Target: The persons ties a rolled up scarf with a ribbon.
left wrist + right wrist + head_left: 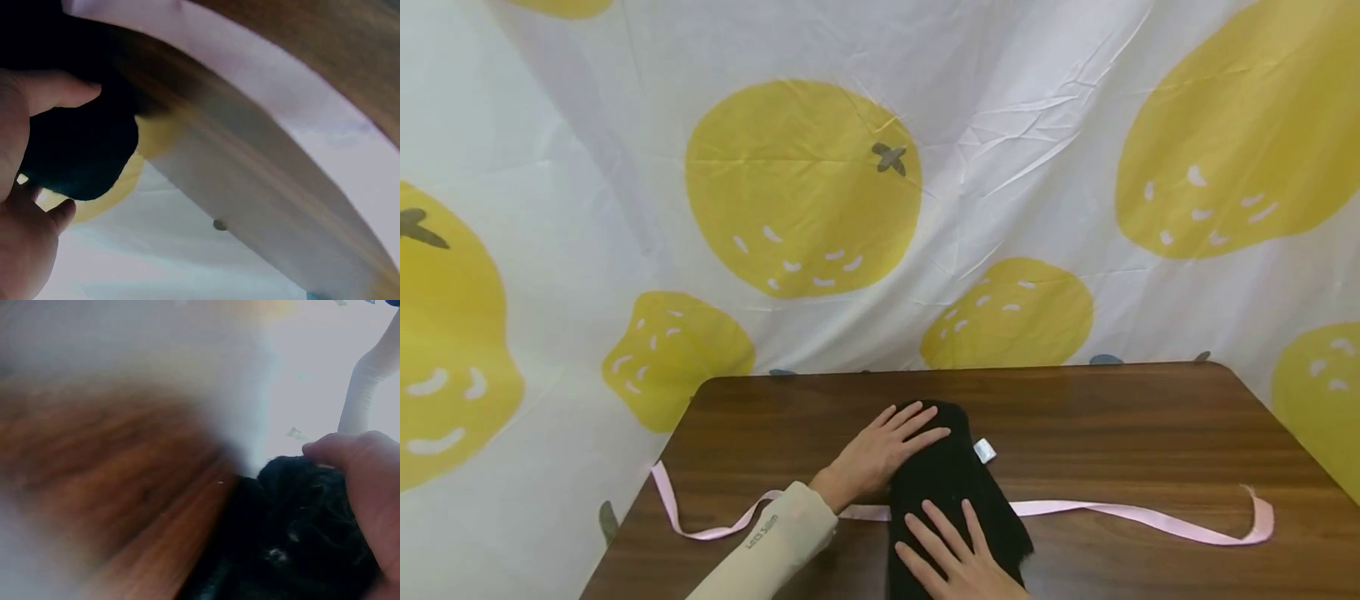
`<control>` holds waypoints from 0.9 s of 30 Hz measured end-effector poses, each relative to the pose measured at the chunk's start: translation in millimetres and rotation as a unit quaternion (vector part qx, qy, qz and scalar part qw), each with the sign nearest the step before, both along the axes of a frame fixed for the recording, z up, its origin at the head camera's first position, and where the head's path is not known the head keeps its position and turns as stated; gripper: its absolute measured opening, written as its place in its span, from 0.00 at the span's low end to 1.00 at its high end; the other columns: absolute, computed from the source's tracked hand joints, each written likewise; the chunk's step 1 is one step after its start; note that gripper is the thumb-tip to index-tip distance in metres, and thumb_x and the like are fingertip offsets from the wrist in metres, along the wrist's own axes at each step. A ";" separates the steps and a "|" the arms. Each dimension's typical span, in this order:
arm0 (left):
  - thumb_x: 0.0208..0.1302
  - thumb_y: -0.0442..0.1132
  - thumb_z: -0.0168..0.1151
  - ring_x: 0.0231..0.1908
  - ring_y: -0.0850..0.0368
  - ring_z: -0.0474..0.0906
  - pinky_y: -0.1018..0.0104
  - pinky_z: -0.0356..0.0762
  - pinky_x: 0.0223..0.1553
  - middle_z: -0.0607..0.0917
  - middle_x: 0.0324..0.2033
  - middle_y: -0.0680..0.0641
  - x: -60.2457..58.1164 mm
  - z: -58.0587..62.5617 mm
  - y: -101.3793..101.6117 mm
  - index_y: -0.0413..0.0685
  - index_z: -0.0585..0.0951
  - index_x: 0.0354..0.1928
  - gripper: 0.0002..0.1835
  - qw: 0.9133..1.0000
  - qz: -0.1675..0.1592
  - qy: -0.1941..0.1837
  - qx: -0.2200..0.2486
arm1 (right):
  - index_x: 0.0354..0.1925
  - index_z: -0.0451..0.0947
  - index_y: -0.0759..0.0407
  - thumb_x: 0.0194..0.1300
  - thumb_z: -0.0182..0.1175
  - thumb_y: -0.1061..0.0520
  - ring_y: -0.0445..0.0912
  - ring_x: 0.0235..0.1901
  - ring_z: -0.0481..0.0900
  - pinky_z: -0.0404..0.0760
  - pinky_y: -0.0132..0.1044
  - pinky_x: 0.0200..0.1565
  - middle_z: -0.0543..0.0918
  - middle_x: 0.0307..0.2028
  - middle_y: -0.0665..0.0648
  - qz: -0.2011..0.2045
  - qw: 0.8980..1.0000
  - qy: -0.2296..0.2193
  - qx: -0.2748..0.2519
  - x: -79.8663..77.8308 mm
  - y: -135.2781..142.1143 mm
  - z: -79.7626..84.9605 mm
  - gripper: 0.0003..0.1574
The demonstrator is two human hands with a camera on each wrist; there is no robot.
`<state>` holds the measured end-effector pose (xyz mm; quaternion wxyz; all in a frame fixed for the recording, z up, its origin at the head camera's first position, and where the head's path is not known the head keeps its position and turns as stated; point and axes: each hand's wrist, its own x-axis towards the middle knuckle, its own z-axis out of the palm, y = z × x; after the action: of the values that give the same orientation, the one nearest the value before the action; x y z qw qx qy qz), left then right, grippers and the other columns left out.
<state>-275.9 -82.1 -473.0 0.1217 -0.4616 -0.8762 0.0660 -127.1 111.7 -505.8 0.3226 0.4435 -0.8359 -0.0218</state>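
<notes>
So from where I'm standing, there's a long, soft piece of black fabric (936,475) lying on a dark brown wood-grain table (1112,433), a little in front of the person. Call the middle of that cloth the center of a clock, with 12 pointing at the backdrop. Its far end is rounded, and a small white tag (984,451) sticks out from its edge at about 1 o'clock.

Both hands are on it. The left hand (880,450) comes in at roughly 10 to 11, fingers straight and fanned out, lying across the far part of the cloth. The right hand (962,562) is down around 6, fingers also straight and spread, resting on the near part. The right wrist view is pretty blurry, but you can see the thumb against the black stuff, which looks kinda fuzzy up close.

A shiny pale pink ribbon (1150,518) runs out both sides: toward 9, wavy, reaching the table's edge, and toward 3, ending in a curl. The cloth hides its middle.

The left arm's got a cream sleeve (767,542) with small dark lettering. Over at 12, past the table, hangs a white fabric sheet (1015,125) printed with big yellow fruits.
</notes>
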 end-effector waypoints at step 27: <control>0.55 0.44 0.76 0.65 0.42 0.69 0.50 0.71 0.62 0.73 0.64 0.38 18.5 20.5 -40.4 0.42 0.65 0.71 0.44 0.987 0.102 -0.067 0.104 | 0.66 0.68 0.50 0.72 0.29 0.25 0.55 0.70 0.55 0.30 0.52 0.71 0.64 0.67 0.62 0.062 0.994 -0.047 -0.070 -5.4 4.8 37.9 0.44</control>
<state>-257.4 -122.5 -452.5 0.1024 -0.3584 -0.9269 -0.0446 -132.5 116.5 -467.9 0.3143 0.4714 -0.8203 0.0778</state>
